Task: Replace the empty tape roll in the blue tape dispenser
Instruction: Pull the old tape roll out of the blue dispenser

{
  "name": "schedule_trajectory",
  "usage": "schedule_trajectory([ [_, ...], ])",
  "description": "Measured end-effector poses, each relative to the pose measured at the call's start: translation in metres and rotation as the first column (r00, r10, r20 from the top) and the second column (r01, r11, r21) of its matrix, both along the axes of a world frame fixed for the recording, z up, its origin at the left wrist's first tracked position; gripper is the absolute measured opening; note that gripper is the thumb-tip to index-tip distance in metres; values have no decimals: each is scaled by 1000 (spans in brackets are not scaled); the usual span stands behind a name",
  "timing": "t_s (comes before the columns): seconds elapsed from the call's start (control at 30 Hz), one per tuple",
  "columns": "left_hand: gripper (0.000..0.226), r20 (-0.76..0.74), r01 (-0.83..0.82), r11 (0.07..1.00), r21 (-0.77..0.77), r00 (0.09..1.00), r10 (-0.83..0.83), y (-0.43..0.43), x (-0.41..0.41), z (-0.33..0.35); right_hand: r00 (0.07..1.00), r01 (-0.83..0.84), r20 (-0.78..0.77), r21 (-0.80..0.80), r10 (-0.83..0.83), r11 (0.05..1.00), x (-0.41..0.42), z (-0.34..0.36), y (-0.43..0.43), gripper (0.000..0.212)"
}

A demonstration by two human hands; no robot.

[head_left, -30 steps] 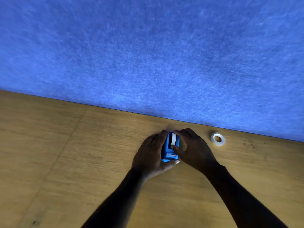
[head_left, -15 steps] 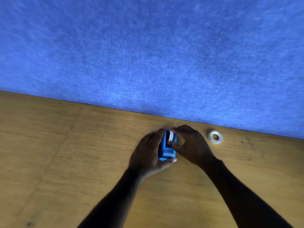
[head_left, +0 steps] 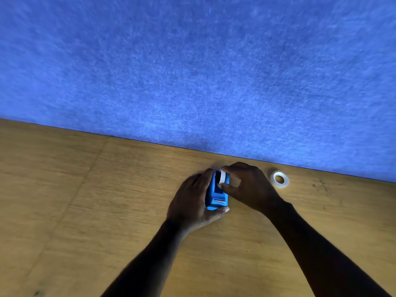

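Note:
The blue tape dispenser (head_left: 217, 196) stands on the wooden table, its cutter end toward me. My left hand (head_left: 190, 202) wraps its left side and front and holds it. My right hand (head_left: 248, 187) pinches a white roll (head_left: 222, 176) between thumb and fingers at the top of the dispenser's slot; the roll sits partly out of the slot, tilted. A second white tape roll (head_left: 279, 179) lies flat on the table to the right of my right hand, apart from it.
A blue felt wall panel (head_left: 192, 71) rises straight behind the wooden table (head_left: 85, 211), just beyond the dispenser. Bare wood stretches to the left and toward me. A few dark marks dot the table at the far right.
The white roll has risen in the dispenser's slot under my right hand's pinch. My left hand keeps its hold. The view has shifted slightly; the spare roll stays put.

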State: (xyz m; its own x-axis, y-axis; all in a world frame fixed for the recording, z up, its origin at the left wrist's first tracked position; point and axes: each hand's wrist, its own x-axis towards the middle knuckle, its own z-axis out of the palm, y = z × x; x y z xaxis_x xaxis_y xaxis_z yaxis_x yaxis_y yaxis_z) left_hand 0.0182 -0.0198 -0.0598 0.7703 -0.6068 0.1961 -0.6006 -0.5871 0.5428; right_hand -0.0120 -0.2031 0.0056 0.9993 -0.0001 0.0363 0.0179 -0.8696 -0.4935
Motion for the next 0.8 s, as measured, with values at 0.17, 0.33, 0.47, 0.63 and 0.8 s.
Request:
schedule_trajectory([
  [0.17, 105, -4, 3, 1000, 18, 1000, -3, 1, 1, -1, 1000, -10, -25, 1, 10, 1000, 2, 3, -1, 46],
  [0.33, 105, 8, 12, 1000, 16, 1000, -12, 1, 1, -2, 998, -25, -52, 25, 26, 999, 4, 4, -2, 46],
  [0.47, 105, 6, 7, 1000, 21, 1000, -7, -1, 0, -3, 996, -28, -83, 63, 33, 998, 5, 6, -4, 46],
  [0.63, 105, 5, 10, 1000, 19, 1000, -10, -3, 0, -2, 994, 7, -106, 129, 7, 992, 8, 8, -8, 45],
  [0.8, 105, 9, 4, 1000, 21, 1000, -4, -3, 0, -2, 990, 15, -143, 154, 7, 988, 12, 10, -10, 43],
])
